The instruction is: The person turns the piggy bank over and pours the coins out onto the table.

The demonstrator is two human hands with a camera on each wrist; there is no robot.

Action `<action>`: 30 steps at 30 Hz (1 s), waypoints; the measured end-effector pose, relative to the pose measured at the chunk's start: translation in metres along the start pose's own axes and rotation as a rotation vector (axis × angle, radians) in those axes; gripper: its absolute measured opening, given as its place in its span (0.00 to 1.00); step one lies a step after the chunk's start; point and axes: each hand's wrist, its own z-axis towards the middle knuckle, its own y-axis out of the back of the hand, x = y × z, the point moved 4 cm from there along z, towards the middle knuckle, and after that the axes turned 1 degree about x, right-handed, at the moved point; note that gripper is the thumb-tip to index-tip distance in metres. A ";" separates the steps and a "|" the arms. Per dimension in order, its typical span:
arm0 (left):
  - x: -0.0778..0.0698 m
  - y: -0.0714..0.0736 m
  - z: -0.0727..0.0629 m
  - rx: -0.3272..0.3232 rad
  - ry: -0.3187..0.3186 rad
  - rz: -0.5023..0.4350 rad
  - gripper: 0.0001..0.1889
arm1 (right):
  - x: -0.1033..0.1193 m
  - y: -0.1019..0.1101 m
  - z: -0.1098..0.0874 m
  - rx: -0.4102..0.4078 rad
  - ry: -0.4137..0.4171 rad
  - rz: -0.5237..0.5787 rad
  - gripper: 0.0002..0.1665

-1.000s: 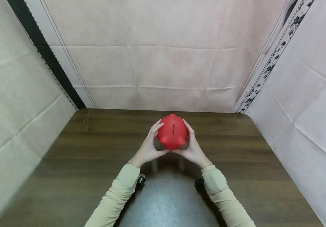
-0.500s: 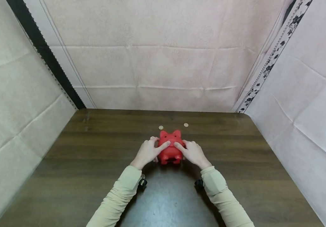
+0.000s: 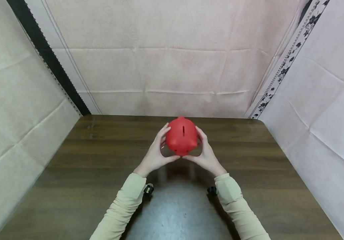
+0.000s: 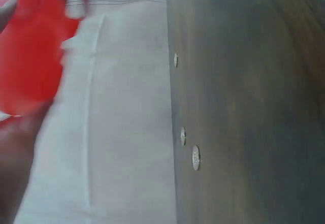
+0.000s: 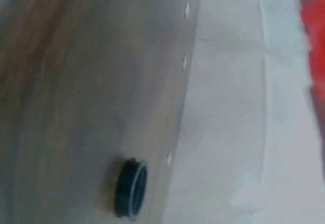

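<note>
A red piggy bank is held up over the table between both hands, its coin slot facing the head camera and its snout end toward the person. My left hand grips its left side, fingers curved round it and thumb at the near end. On the opposite side my right hand grips it the same way, the two thumbs nearly meeting. In the left wrist view the piggy bank is blurred; only a sliver of the piggy bank enters the right wrist view.
Silver coins lie near the wooden table's far edge, among them one coin in the left wrist view. A round black ring-like cap stands near another coin. Pale cloth hangs behind the table and at both sides.
Half a second ago the hands held the piggy bank low at the table with its face showing. Now it is raised and tipped, slot visible, much as one second ago.
</note>
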 end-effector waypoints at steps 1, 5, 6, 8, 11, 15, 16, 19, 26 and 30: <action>-0.002 0.000 0.000 0.003 -0.053 0.004 0.53 | 0.002 -0.001 0.001 -0.016 0.051 -0.020 0.68; -0.001 -0.006 -0.003 0.019 -0.087 0.016 0.53 | 0.013 -0.007 -0.001 -0.020 0.126 -0.084 0.67; 0.001 -0.008 -0.005 0.024 -0.076 0.016 0.53 | 0.016 -0.009 -0.003 -0.014 0.130 -0.098 0.65; 0.006 -0.012 -0.008 0.030 -0.042 -0.005 0.53 | 0.022 -0.010 -0.007 -0.007 0.134 -0.100 0.62; 0.016 -0.014 -0.009 0.018 -0.054 0.009 0.54 | 0.030 -0.011 -0.008 -0.028 0.159 -0.103 0.61; 0.018 -0.009 -0.006 -0.009 -0.114 0.033 0.55 | 0.038 -0.010 -0.005 -0.060 0.192 -0.079 0.60; 0.018 -0.008 -0.006 -0.014 -0.122 0.034 0.55 | 0.039 -0.009 -0.005 -0.062 0.194 -0.076 0.60; 0.020 -0.005 -0.006 -0.010 0.019 0.032 0.54 | 0.019 -0.009 -0.004 -0.019 0.079 -0.059 0.60; 0.041 -0.008 -0.013 0.065 0.514 0.169 0.43 | -0.024 -0.016 -0.010 0.171 -0.422 -0.287 0.43; 0.042 -0.011 -0.016 0.071 0.585 0.189 0.42 | -0.022 -0.020 -0.011 0.180 -0.451 -0.375 0.37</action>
